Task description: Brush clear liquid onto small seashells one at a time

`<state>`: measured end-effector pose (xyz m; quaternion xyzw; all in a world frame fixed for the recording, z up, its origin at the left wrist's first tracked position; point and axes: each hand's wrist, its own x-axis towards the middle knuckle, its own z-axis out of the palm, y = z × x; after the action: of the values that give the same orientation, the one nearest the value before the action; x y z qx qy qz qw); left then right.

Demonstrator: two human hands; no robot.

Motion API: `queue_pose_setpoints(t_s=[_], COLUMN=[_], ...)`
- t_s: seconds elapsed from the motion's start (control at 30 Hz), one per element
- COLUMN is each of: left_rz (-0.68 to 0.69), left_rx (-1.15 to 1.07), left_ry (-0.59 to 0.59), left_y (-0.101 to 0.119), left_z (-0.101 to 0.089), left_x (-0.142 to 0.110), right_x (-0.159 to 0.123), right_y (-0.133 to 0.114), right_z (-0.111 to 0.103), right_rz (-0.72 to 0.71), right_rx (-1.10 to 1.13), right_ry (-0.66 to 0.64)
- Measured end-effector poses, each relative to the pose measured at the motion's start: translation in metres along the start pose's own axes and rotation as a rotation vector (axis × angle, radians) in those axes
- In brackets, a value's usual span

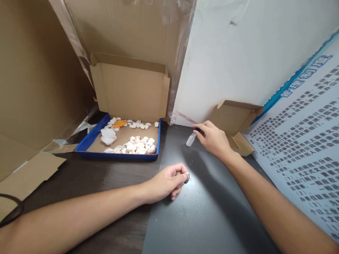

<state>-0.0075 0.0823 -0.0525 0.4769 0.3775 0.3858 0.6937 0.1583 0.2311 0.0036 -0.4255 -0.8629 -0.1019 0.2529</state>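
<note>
My left hand (171,179) is closed in a pinch over the dark mat. Between its thumb and fingers is a small shell (186,178), dark with a pale edge and partly covered by the fingertips. Farther off to the right, my right hand (213,137) grips the black cap (197,130) of a small bottle of white nail polish (190,140). The bottle looks tilted at the mat's far part; I cannot tell whether its cap is seated or loose. Most of the cap lies behind my fingers.
A blue-edged cardboard box (119,155) with its lid up holds white shells (136,145) and an orange shell (120,123). A smaller open cardboard box (242,146) stands behind my right hand. Cardboard panels and a printed board (299,141) border the dark mat (180,225).
</note>
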Motion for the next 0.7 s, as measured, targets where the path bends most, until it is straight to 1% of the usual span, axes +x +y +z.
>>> queue_pose_setpoints(t_s=[0.2,0.43,0.7], left_rz=[0.001,0.007,0.007], left_rx=[0.006,0.000,-0.009], left_ry=[-0.008,0.008,0.007], left_y=[0.001,0.001,0.001], left_z=[0.000,0.001,0.001], left_x=[0.000,0.000,0.000], right_x=[0.002,0.003,0.003], right_y=[0.001,0.005,0.006], right_z=[-0.003,-0.010,-0.008], right_rz=[0.024,0.050,0.040], right_rx=[-0.016,0.030,0.068], right_ry=[0.013,0.073,0.116])
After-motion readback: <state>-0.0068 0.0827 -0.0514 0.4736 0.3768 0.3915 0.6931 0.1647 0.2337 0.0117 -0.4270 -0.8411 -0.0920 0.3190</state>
